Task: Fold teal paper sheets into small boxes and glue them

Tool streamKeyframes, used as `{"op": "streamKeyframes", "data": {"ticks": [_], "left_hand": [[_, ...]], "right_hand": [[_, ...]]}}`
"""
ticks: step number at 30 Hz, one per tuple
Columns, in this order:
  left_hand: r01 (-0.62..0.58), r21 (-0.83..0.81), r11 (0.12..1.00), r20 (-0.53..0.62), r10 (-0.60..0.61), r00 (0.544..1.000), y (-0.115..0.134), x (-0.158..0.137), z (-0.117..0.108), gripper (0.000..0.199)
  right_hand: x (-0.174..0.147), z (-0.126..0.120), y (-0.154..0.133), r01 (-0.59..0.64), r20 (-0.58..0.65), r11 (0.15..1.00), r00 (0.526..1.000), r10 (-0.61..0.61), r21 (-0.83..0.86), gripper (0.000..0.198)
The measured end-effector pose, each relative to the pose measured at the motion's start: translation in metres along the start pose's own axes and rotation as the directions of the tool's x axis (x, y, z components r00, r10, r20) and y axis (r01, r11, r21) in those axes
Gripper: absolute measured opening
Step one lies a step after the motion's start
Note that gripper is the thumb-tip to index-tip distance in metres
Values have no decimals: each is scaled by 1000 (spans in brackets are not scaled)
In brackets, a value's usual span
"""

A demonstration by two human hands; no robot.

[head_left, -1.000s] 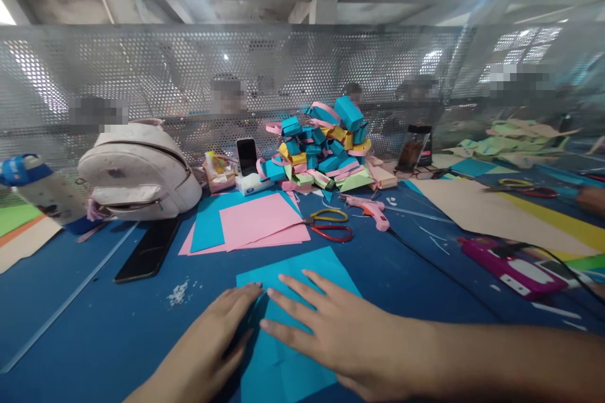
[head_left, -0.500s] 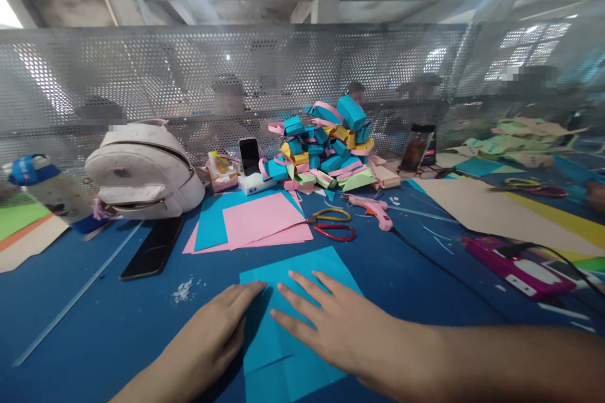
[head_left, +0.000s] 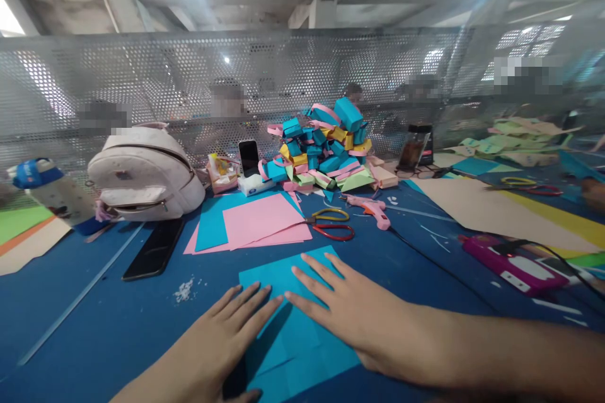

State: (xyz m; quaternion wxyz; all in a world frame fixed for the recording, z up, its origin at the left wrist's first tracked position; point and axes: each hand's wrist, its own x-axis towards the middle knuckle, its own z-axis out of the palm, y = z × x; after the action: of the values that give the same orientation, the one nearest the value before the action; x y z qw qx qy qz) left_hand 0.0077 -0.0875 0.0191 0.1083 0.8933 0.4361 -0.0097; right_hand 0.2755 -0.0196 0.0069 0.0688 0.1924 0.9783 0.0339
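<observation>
A creased sheet of blue paper point(head_left: 288, 352) lies on the table in front of me, with fold lines and a short slit near its lower edge. My left hand point(head_left: 231, 321) spreads its fingers over the sheet's left side. My right hand point(head_left: 345, 302) rests flat across the upper right of the sheet, fingers apart. Neither hand grips anything. Just beyond the sheet are scissors point(head_left: 333, 225) with one yellow and one red handle, their blades over pink paper point(head_left: 265, 220). A pink glue gun point(head_left: 373, 208) lies to their right.
Folded blue, pink and yellow paper boxes point(head_left: 326, 145) are heaped at the back against a perforated metal screen point(head_left: 283, 63). On the left are a white backpack point(head_left: 146, 170), a bottle point(head_left: 57, 192) and a black phone point(head_left: 154, 249). A magenta power strip point(head_left: 515, 267) with cables lies right.
My left hand has opened from a loosely curled pose, its fingers now spread on the blue paper. My right hand has slid slightly up and to the right.
</observation>
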Motion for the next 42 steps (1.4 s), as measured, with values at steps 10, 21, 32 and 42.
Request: {"op": "streamKeyframes", "data": {"ticks": [10, 21, 32, 42], "left_hand": [[-54, 232, 971, 25, 50, 998, 15, 21, 21, 72], [-164, 334, 928, -334, 280, 900, 8, 22, 18, 40], [64, -388, 919, -521, -276, 808, -19, 29, -51, 103], [311, -540, 782, -37, -392, 919, -78, 35, -72, 73]], "right_hand": [[2, 8, -8, 148, -126, 986, 982, -138, 77, 78], [17, 14, -12, 140, -374, 985, 912, -169, -105, 31], [7, -92, 73, 63, -376, 774, 897, 233, 630, 29], [13, -39, 107, 30, -147, 298, 913, 381, 954, 42]]}}
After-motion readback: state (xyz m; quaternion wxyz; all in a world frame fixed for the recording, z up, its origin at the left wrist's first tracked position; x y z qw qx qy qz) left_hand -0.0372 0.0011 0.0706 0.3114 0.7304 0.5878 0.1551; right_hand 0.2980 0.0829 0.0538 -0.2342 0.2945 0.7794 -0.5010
